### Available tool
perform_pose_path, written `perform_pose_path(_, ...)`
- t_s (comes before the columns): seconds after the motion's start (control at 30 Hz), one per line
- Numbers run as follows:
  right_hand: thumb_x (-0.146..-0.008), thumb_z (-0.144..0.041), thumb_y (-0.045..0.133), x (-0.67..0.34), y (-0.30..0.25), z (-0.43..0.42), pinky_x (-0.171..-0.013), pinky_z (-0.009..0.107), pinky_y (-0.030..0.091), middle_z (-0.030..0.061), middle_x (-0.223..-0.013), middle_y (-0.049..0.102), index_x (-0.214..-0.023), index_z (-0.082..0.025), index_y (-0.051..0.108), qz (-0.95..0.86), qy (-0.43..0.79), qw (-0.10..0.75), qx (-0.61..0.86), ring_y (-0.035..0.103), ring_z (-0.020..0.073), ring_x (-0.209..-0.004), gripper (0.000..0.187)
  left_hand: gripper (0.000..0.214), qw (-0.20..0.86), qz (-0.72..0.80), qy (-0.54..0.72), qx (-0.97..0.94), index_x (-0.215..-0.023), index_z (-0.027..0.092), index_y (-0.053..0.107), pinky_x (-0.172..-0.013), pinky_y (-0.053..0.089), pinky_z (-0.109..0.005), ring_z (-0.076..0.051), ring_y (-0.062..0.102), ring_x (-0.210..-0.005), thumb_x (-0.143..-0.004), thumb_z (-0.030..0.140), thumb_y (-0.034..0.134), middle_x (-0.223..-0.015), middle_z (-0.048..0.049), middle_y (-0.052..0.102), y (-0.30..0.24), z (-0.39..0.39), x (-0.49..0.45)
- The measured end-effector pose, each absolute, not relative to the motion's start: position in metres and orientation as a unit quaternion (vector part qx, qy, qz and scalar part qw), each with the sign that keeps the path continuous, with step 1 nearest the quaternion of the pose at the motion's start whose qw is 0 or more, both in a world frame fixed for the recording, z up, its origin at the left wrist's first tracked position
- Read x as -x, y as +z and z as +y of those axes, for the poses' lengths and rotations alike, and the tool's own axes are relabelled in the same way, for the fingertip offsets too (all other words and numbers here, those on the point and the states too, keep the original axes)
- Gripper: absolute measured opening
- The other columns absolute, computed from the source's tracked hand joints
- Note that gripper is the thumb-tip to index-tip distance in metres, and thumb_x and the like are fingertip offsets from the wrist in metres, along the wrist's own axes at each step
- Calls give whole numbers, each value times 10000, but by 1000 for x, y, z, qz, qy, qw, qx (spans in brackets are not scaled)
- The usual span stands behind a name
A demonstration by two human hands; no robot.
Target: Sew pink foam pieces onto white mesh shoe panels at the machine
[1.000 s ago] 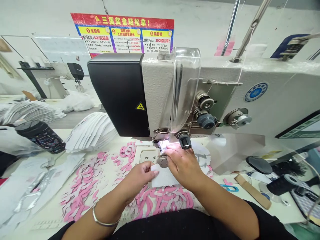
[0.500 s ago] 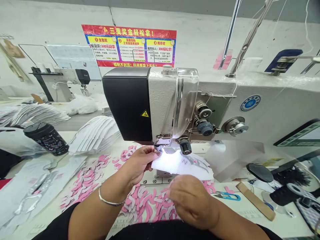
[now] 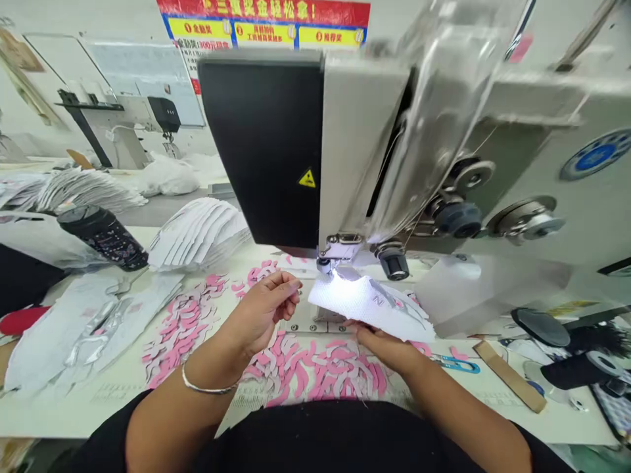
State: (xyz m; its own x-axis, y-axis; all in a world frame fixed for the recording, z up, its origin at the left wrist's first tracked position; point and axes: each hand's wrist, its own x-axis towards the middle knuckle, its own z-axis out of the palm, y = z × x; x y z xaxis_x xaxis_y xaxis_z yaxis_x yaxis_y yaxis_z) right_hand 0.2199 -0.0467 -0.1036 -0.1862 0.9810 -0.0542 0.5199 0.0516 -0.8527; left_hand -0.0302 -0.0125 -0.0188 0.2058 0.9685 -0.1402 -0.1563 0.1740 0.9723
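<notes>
A white mesh shoe upper (image 3: 362, 302) with silver trim, a pink mark and a letter N lies under the needle area of the sewing machine (image 3: 325, 263), brightly lit by its lamp. My right hand (image 3: 379, 345) grips the upper's near edge from below; most of its fingers are hidden beneath the material. Left of the upper, and apart from it, is my left hand (image 3: 269, 305). Its thumb and forefinger press together; whether anything small sits between them I cannot make out. A bracelet (image 3: 204, 387) circles my left wrist.
Pink and white curved scraps (image 3: 315, 374) litter the table around the machine bed. Blue thread snips (image 3: 458, 364), a brown strip (image 3: 510, 378) and a black thread spool (image 3: 566, 368) lie right. A stack of white pieces (image 3: 197, 233) and a black tumbler (image 3: 103, 236) stand left.
My left hand has let go of the upper's left edge and drawn away to the left. My right hand has moved from in front of the upper to beneath its near edge. The view has tilted down.
</notes>
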Motion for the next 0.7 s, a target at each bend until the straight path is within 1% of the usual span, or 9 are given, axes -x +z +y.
perform_pose_path(0.03,-876,-413,534,-222,-105,-45,-971,455,458,45,-1084,687,-1023,-269,687,-676,384,266,570,608,269,-1072,256,212,607,464,444,-469,-775,194,544,-496,356,-180,-59,444,-501,-830,349,676,-634,48,547,-26,-17,35)
perform_pose_path(0.07,-877,-395,535,-223,-106,-44,-960,459,458,38,-1062,689,-1036,-277,686,-691,376,236,570,616,266,-1039,249,210,586,488,425,-488,-769,197,544,-504,355,-187,-66,442,-508,-828,353,672,-626,51,538,-34,-23,38)
perform_pose_path(0.13,-873,-349,548,-221,-109,-43,-898,438,477,21,-991,691,-1047,-294,680,-722,360,184,561,630,249,-938,225,191,542,528,341,-557,-779,205,574,-513,354,-207,-86,447,-527,-824,368,661,-620,50,526,-51,-35,40)
perform_pose_path(0.23,-879,-290,555,-214,-114,-43,-885,396,455,26,-1036,666,-1031,-287,663,-765,313,148,544,602,245,-972,187,138,450,545,203,-678,-811,217,636,-544,370,-244,-123,494,-584,-828,353,623,-680,23,566,-75,-48,37)
perform_pose_path(0.3,-884,-268,560,-209,-116,-44,-864,370,447,42,-1061,644,-1004,-265,653,-785,276,138,537,586,248,-994,152,113,381,536,164,-735,-832,222,655,-599,406,-274,-152,545,-662,-828,317,596,-775,-5,611,-87,-51,32)
perform_pose_path(0.37,-884,-247,566,-205,-118,-46,-808,344,450,55,-1030,634,-962,-238,646,-798,242,134,535,588,241,-948,112,112,331,524,152,-770,-861,221,662,-675,434,-304,-180,579,-757,-825,292,584,-863,-29,629,-94,-50,28)
perform_pose_path(0.47,-875,-198,565,-201,-120,-48,-738,312,445,55,-942,630,-878,-209,634,-810,198,146,532,591,218,-861,71,123,288,514,142,-795,-892,215,662,-734,437,-332,-208,589,-833,-838,277,570,-906,-46,632,-94,-46,22)
perform_pose_path(0.63,-838,-164,591,-194,-113,-55,-661,255,437,8,-866,645,-847,-217,616,-827,153,209,499,594,162,-769,60,141,271,495,160,-809,-960,212,652,-761,439,-331,-216,598,-868,-849,272,587,-954,-52,653,-88,-43,15)
perform_pose_path(0.7,-813,-152,608,-190,-107,-59,-645,234,439,-20,-797,638,-813,-217,598,-838,145,235,470,586,138,-720,66,104,272,468,173,-823,-916,217,648,-747,432,-312,-199,596,-838,-870,253,562,-913,-37,656,-85,-44,14)
